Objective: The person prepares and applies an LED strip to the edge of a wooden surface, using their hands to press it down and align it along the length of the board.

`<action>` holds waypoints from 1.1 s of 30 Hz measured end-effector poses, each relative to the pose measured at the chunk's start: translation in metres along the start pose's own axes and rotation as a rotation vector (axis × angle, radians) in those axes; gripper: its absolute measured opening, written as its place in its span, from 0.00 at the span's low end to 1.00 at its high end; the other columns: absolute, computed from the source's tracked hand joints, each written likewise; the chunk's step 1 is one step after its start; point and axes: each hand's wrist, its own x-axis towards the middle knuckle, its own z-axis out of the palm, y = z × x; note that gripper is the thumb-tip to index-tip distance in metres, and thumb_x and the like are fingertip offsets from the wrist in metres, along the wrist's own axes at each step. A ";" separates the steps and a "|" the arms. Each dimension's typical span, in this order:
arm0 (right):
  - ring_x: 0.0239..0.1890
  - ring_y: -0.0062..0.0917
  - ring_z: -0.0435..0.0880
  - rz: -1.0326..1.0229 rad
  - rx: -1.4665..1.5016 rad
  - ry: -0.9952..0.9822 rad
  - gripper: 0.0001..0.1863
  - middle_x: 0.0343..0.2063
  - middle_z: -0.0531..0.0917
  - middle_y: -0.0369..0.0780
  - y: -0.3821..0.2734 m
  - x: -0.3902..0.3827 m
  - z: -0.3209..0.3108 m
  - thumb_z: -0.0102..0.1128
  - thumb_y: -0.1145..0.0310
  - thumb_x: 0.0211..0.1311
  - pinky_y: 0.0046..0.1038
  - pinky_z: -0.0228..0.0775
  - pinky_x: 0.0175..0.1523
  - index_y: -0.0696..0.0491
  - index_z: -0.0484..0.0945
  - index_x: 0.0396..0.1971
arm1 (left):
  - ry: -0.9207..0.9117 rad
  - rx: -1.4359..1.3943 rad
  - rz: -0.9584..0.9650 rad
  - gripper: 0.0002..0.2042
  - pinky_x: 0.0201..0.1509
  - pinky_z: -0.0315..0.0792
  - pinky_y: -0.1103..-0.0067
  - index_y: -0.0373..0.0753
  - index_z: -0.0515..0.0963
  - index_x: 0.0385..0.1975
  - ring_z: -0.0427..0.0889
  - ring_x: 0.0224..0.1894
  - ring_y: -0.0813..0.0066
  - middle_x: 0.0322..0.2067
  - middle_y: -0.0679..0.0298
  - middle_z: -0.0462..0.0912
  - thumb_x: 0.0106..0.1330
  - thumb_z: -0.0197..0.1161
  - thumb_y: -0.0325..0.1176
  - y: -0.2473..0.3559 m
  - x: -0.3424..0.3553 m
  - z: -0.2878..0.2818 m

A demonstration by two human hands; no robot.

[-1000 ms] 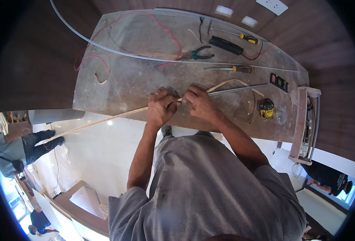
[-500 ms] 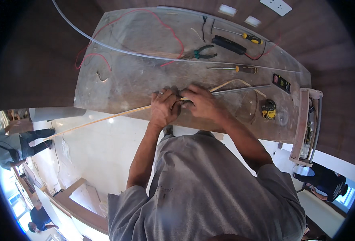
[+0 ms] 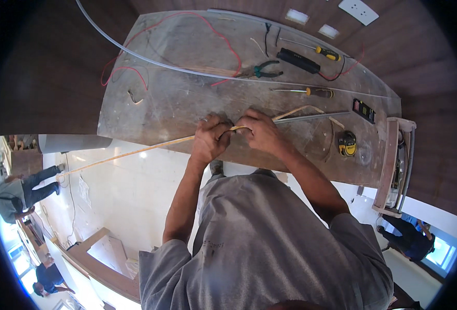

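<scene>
A long thin yellow LED strip [image 3: 135, 154] runs from the lower left, through both hands at the front edge of the worktop. My left hand [image 3: 208, 140] is closed on it, thumb and fingers pinched together. Just to the right, my right hand [image 3: 262, 133] pinches the same strip, and a short curved piece shows between the two hands. Beyond the right hand the strip bends loosely over the worktop. A thin grey channel [image 3: 321, 117] extends from behind the right hand to the right; the fingers hide how strip and channel meet.
On the worktop [image 3: 161, 111] lie green-handled pliers [image 3: 266, 70], two screwdrivers [image 3: 319, 93], a black elongated box [image 3: 298, 60] with wires, red wire [image 3: 233, 49], a yellow-black tape measure [image 3: 347, 143] and a small black package [image 3: 363, 111]. A clear strip [image 3: 151, 61] crosses it. Other people stand beyond.
My right hand has shifted slightly right from the left hand, baring a bit more strip between them. The view has moved slightly, and people in the background have changed position.
</scene>
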 end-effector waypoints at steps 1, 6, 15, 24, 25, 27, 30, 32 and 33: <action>0.56 0.45 0.80 0.002 0.000 0.000 0.10 0.49 0.81 0.44 0.002 -0.001 0.001 0.62 0.75 0.62 0.46 0.73 0.62 0.53 0.84 0.44 | -0.001 -0.002 0.000 0.10 0.57 0.74 0.61 0.42 0.87 0.36 0.84 0.48 0.54 0.40 0.62 0.86 0.53 0.73 0.27 0.000 0.000 0.001; 0.51 0.47 0.83 -0.035 0.024 0.023 0.08 0.42 0.83 0.47 -0.003 0.003 -0.003 0.64 0.77 0.59 0.45 0.75 0.59 0.56 0.85 0.39 | 0.010 -0.036 -0.032 0.08 0.50 0.74 0.61 0.44 0.87 0.30 0.85 0.44 0.56 0.35 0.65 0.86 0.49 0.73 0.26 -0.004 0.000 0.004; 0.50 0.50 0.84 -0.010 0.064 0.058 0.06 0.38 0.86 0.49 -0.003 0.009 0.000 0.66 0.78 0.54 0.48 0.75 0.57 0.56 0.85 0.33 | 0.036 0.021 0.018 0.09 0.42 0.75 0.64 0.41 0.84 0.26 0.84 0.35 0.55 0.32 0.63 0.86 0.44 0.74 0.24 0.002 0.007 0.004; 0.51 0.48 0.82 -0.092 -0.097 0.044 0.10 0.43 0.82 0.46 0.002 0.006 0.006 0.64 0.80 0.50 0.47 0.74 0.56 0.56 0.80 0.35 | -0.038 0.099 -0.032 0.07 0.47 0.72 0.61 0.45 0.85 0.28 0.84 0.43 0.56 0.35 0.66 0.85 0.47 0.71 0.29 0.002 0.004 0.003; 0.51 0.48 0.82 -0.092 -0.095 0.041 0.10 0.43 0.82 0.46 0.002 0.006 0.006 0.64 0.80 0.50 0.47 0.74 0.56 0.56 0.80 0.35 | -0.039 0.099 -0.035 0.07 0.47 0.72 0.61 0.45 0.85 0.28 0.84 0.43 0.56 0.35 0.66 0.85 0.47 0.71 0.29 0.002 0.004 0.003; 0.50 0.48 0.81 -0.099 -0.078 0.026 0.09 0.41 0.81 0.46 0.003 0.005 0.002 0.63 0.80 0.52 0.48 0.74 0.56 0.55 0.81 0.35 | -0.009 0.097 -0.038 0.11 0.49 0.73 0.61 0.45 0.86 0.34 0.84 0.46 0.56 0.39 0.65 0.86 0.48 0.71 0.29 0.006 0.005 0.002; 0.50 0.48 0.81 -0.093 -0.035 0.027 0.09 0.41 0.81 0.47 0.007 0.005 0.002 0.62 0.80 0.54 0.48 0.74 0.56 0.55 0.81 0.36 | 0.017 0.035 -0.038 0.14 0.51 0.73 0.60 0.44 0.86 0.39 0.85 0.47 0.57 0.42 0.65 0.87 0.50 0.71 0.28 0.020 0.010 -0.002; 0.48 0.47 0.82 -0.112 -0.029 0.040 0.08 0.40 0.80 0.46 0.007 0.006 0.002 0.63 0.80 0.55 0.47 0.75 0.54 0.55 0.82 0.36 | 0.019 0.016 -0.049 0.14 0.51 0.74 0.61 0.44 0.87 0.38 0.85 0.47 0.58 0.42 0.66 0.88 0.50 0.72 0.28 0.017 0.009 -0.002; 0.46 0.47 0.82 -0.131 -0.022 0.054 0.07 0.38 0.80 0.45 0.007 0.006 0.003 0.64 0.79 0.57 0.46 0.75 0.51 0.56 0.82 0.36 | 0.021 -0.002 -0.058 0.13 0.51 0.74 0.61 0.44 0.87 0.38 0.85 0.47 0.59 0.42 0.66 0.88 0.50 0.72 0.28 0.015 0.008 -0.001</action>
